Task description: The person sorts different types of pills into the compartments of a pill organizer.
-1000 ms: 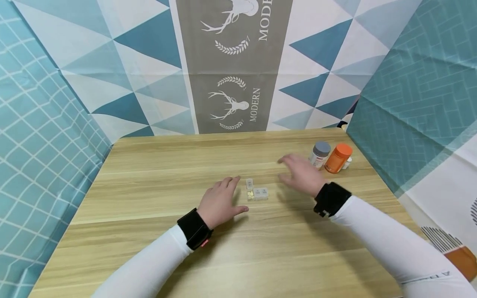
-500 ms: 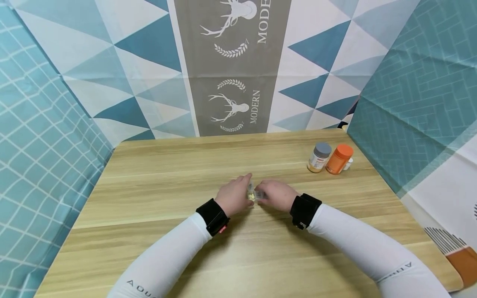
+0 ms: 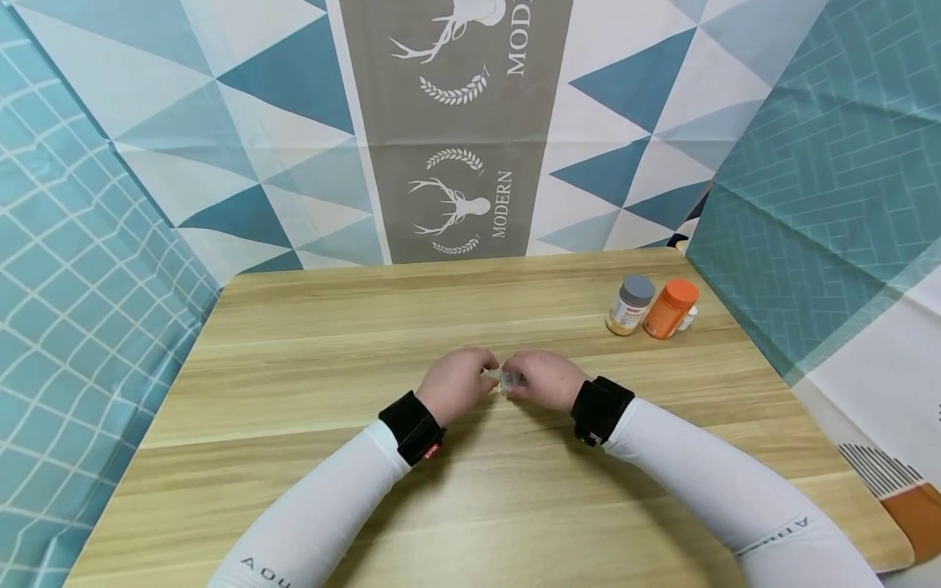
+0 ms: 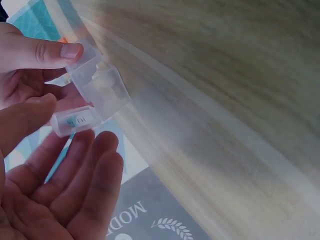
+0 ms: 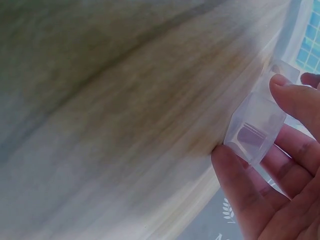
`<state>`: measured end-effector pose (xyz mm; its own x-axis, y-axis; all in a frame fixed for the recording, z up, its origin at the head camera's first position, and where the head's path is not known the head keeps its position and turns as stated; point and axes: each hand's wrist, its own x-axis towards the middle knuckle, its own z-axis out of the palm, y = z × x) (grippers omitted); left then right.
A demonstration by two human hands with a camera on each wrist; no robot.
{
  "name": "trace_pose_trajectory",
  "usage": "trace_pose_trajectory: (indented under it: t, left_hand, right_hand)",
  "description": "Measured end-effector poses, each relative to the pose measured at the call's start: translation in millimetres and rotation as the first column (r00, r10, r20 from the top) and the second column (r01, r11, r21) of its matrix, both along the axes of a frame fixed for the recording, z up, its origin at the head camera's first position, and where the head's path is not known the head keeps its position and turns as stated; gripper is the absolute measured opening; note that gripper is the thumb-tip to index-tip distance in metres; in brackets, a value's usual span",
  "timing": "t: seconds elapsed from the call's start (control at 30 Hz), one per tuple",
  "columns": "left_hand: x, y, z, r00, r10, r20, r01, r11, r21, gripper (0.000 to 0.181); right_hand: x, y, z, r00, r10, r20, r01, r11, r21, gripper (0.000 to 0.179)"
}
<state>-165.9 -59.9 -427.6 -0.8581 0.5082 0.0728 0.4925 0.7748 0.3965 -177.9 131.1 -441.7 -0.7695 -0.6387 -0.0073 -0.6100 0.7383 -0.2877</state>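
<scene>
A small translucent pill box (image 3: 510, 380) is between my hands near the middle of the table, mostly hidden by fingers in the head view. My right hand (image 3: 547, 380) grips its right end, thumb on one side and fingers on the other, as the right wrist view shows of the clear compartments (image 5: 255, 127). One lid (image 4: 75, 120) stands swung out from the box in the left wrist view, with pale pills (image 4: 104, 80) visible through the wall. My left hand (image 3: 452, 382) holds this lid between thumb and fingertips.
At the back right of the wooden table (image 3: 294, 351) stand a grey-capped bottle (image 3: 630, 305), an orange bottle (image 3: 671, 309) and a small white bottle (image 3: 688, 318) partly behind it. Patterned cloths hang at the back and sides.
My right hand has come leftward from near the bottles and taken hold of the pill box. My left hand has moved in to its open lid, its fingers now curled closer.
</scene>
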Motion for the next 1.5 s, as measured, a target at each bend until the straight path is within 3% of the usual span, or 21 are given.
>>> trace_pose_trajectory:
  t: [0.5, 0.7, 0.83, 1.0, 1.23, 1.4, 1.5]
  left_hand:
    - [-3.8, 2.1, -9.6, 0.993, -0.108, -0.041, 0.104, 0.991, -0.088, 0.006]
    - [-4.8, 3.3, -4.0, 0.993, -0.117, -0.023, 0.115, 0.989, -0.097, 0.003]
    - [-5.2, 4.4, -1.4, 0.99, -0.136, -0.046, 0.131, 0.985, -0.11, 0.003]
    - [-4.6, 5.3, -3.8, 0.984, -0.15, -0.093, 0.136, 0.981, -0.14, 0.009]
    - [-5.2, 6.8, -6.5, 0.984, -0.152, -0.093, 0.139, 0.982, -0.13, 0.013]
    - [-7.3, 6.7, -6.5, 0.986, -0.15, -0.079, 0.141, 0.983, -0.114, 0.009]
    - [-8.6, 7.5, -7.4, 0.984, -0.155, -0.083, 0.145, 0.982, -0.118, 0.006]
  right_hand:
    - [0.6, -2.8, -1.5, 1.0, -0.023, 0.01, 0.023, 1.0, -0.002, 0.029]
    - [1.0, -1.6, -0.1, 1.0, -0.016, -0.002, 0.016, 1.0, -0.022, 0.029]
    - [0.3, -0.5, 1.2, 1.0, -0.018, 0.0, 0.018, 0.999, -0.032, 0.029]
    - [-0.9, 0.5, 0.5, 1.0, 0.002, -0.002, -0.002, 0.999, -0.032, 0.03]
    - [-2.9, 3.8, -2.1, 0.999, 0.045, 0.019, -0.044, 0.997, -0.06, 0.027]
    - [-6.8, 5.9, 2.5, 0.997, 0.0, 0.077, 0.007, 0.996, -0.085, 0.026]
    - [-12.1, 5.3, 3.2, 0.993, -0.07, 0.091, 0.077, 0.994, -0.083, 0.026]
